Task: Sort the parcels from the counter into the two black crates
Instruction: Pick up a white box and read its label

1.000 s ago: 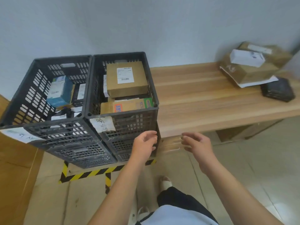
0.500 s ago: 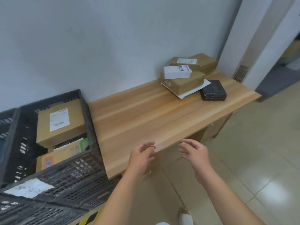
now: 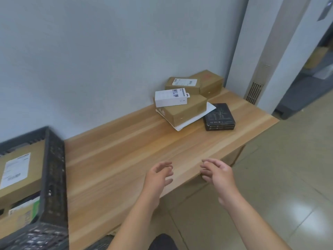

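We look down on a long wooden desk point(image 3: 126, 150) set against a pale wall point(image 3: 108, 60), and our view has swung further right than a moment ago, so the desk now fills the middle. Of the two black crates only one point(image 3: 54, 177) shows, cut off at the left edge and pressed against the desk's end; a large labelled cardboard box point(image 3: 19, 174) lies on top of the parcels in it. Our two bare forearms reach in from below. The left hand point(image 3: 158, 175) now hangs above the desk's front part and the right hand point(image 3: 219, 173) at its front edge, where before both hung lower, in front of it. Both hands hold nothing, palms facing each other, fingers loosely curved and spread. A bare stretch of desk lies between them and the unsorted parcels at the far right end. There a brown box point(image 3: 187, 110) rests on a flat white parcel point(image 3: 209, 108), with a white box point(image 3: 171, 97) on top. Two more brown boxes point(image 3: 210, 83) sit behind, by the wall. A black box point(image 3: 219, 116) lies just beside the pile, on its right. A small vent grille point(image 3: 254, 92) shows in the pillar beyond.
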